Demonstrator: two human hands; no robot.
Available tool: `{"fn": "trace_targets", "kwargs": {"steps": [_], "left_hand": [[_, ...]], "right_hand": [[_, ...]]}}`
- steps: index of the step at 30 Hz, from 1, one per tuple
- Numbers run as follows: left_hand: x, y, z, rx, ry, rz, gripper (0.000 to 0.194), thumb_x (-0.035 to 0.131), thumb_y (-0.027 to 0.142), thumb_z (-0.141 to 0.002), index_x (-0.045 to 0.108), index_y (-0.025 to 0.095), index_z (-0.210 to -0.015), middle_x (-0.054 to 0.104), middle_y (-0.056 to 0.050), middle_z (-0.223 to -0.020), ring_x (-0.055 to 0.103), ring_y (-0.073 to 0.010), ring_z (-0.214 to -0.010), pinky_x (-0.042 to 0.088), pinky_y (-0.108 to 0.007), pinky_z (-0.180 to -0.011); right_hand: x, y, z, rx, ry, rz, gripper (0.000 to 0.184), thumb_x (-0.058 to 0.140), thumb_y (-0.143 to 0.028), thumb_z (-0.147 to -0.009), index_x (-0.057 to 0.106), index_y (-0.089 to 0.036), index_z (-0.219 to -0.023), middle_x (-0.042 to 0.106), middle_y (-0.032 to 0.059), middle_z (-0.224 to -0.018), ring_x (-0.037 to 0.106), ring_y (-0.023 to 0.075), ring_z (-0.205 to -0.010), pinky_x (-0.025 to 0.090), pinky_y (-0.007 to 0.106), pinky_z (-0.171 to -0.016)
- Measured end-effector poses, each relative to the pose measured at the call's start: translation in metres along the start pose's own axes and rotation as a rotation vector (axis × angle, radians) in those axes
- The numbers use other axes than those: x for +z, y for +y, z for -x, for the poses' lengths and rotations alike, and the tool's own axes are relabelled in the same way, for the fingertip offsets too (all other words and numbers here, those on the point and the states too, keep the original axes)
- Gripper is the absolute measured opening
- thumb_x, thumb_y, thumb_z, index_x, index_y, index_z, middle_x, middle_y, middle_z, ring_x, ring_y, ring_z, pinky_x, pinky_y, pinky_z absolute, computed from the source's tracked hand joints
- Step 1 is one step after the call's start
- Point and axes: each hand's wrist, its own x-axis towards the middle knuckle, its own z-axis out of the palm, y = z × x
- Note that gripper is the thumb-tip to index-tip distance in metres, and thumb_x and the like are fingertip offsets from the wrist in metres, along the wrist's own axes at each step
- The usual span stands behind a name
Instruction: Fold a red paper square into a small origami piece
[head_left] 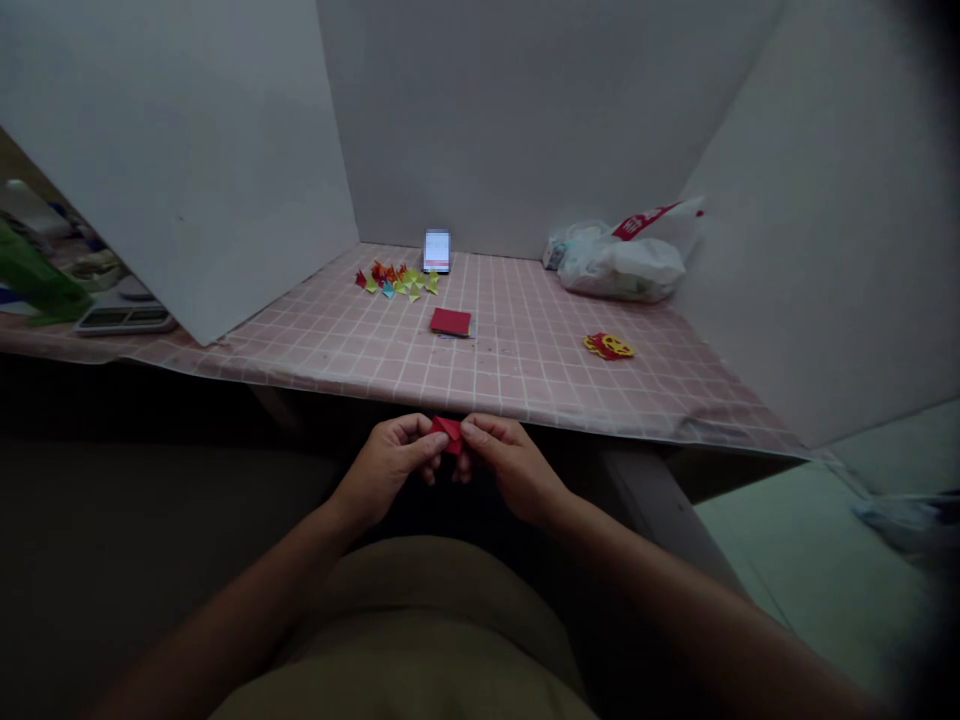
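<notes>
A small piece of red paper (448, 432), partly folded, is held up between both hands just below the table's front edge. My left hand (394, 455) pinches its left side between thumb and fingers. On the right side, my right hand (511, 460) grips it the same way, with the fingers curled behind. Beyond the hands, a stack of square paper sheets (451, 321), red on top, lies on the table. Farther back sits a cluster of small folded paper pieces (397, 281) in red, orange, yellow and blue.
The table (525, 375) has a pink checked cloth. A phone (436, 250) leans at the back panel. Yellow and red cut-out shapes (609, 346) lie to the right, a white plastic bag (622, 265) behind them. White panels enclose the sides; a scale (124, 318) stands outside the left one.
</notes>
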Motion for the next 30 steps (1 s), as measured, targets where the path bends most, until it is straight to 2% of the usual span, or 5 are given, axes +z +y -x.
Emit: {"fn": "trace_targets", "kwargs": {"steps": [12, 14, 20, 24, 30], "left_hand": [[0.005, -0.002, 0.002, 0.008, 0.043, -0.067, 0.025, 0.076, 0.033, -0.077, 0.062, 0.015, -0.069, 0.058, 0.003, -0.06, 0.05, -0.0079, -0.053, 0.043, -0.021, -0.053], [0.005, -0.002, 0.002, 0.009, 0.034, -0.06, 0.023, 0.076, 0.032, -0.077, 0.063, 0.014, -0.07, 0.058, 0.003, -0.061, 0.05, -0.0081, -0.054, 0.043, -0.02, -0.053], [-0.001, -0.002, 0.003, -0.065, -0.041, 0.084, 0.019, 0.075, 0.03, -0.078, 0.066, 0.014, -0.073, 0.058, 0.003, -0.059, 0.048, -0.007, -0.05, 0.04, -0.019, -0.049], [-0.004, -0.001, 0.003, -0.105, -0.072, 0.124, 0.022, 0.075, 0.032, -0.078, 0.065, 0.014, -0.072, 0.056, 0.004, -0.056, 0.047, -0.0063, -0.047, 0.039, -0.018, -0.047], [-0.006, -0.002, 0.003, -0.088, -0.044, 0.097, 0.023, 0.076, 0.032, -0.078, 0.064, 0.014, -0.071, 0.057, 0.004, -0.057, 0.048, -0.006, -0.047, 0.04, -0.018, -0.047]], "right_hand": [[0.007, -0.001, 0.004, -0.106, 0.164, 0.432, 0.031, 0.054, -0.035, -0.092, 0.053, -0.019, -0.066, 0.05, -0.0034, -0.056, 0.046, 0.0102, -0.052, 0.032, 0.025, -0.051], [0.006, -0.002, 0.005, -0.106, 0.133, 0.399, 0.031, 0.055, -0.035, -0.092, 0.054, -0.018, -0.066, 0.051, -0.0032, -0.057, 0.046, 0.01, -0.053, 0.033, 0.025, -0.052], [0.002, -0.001, 0.002, 0.01, -0.058, -0.031, 0.028, 0.065, -0.043, -0.088, 0.062, -0.017, -0.077, 0.06, -0.0022, -0.061, 0.055, 0.0105, -0.054, 0.045, 0.025, -0.056], [-0.001, -0.001, 0.001, 0.009, -0.111, -0.052, 0.031, 0.069, -0.045, -0.087, 0.063, -0.017, -0.077, 0.062, -0.0019, -0.061, 0.058, 0.0106, -0.054, 0.049, 0.025, -0.057], [-0.001, -0.005, 0.002, -0.009, -0.081, 0.056, 0.032, 0.067, -0.046, -0.087, 0.062, -0.017, -0.075, 0.061, -0.0022, -0.062, 0.057, 0.0098, -0.054, 0.047, 0.024, -0.056]]}}
